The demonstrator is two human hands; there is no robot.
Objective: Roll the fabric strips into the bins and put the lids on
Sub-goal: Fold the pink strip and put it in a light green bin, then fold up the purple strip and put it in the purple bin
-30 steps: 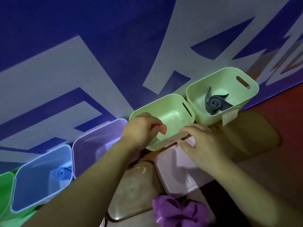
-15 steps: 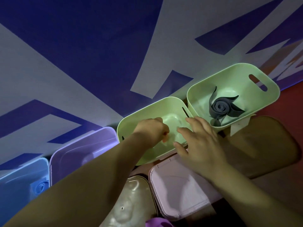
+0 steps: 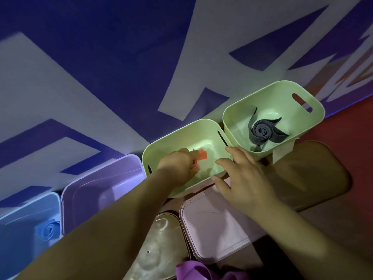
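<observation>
orange strip (image 3: 201,155): inside the middle green bin (image 3: 173,138), just above its floor, gripped in the curled fingers of the left hand (image 3: 177,164), loose end poking out past the knuckles; judged mid-placement, not yet let go

right hand (image 3: 244,174): fingers straight and relaxed, resting on the near rim of the same bin, grasping nothing; probably steadying it

done, by the look of it: grey roll (image 3: 262,131) seated in the right green bin (image 3: 278,93); blue roll (image 3: 49,229) in the blue bin (image 3: 20,215)

left to do: purple bin (image 3: 96,178) apparently without a strip; purple fabric (image 3: 198,270) loose at the bottom edge, unrolled; no lid on any bin in view, with pink lid (image 3: 218,231), pale clear lid (image 3: 161,249) and brown lid (image 3: 314,172) flat on the surface in front of the bins; roughly half way on rolling, lids all outstanding

hard to read: tightness of the orange roll, most of it hidden behind the left hand; floor of the purple bin dim and partly behind the forearm; blue bin cut off at the left edge, anything beyond it out of frame; purple fabric cropped; low light throughout
</observation>
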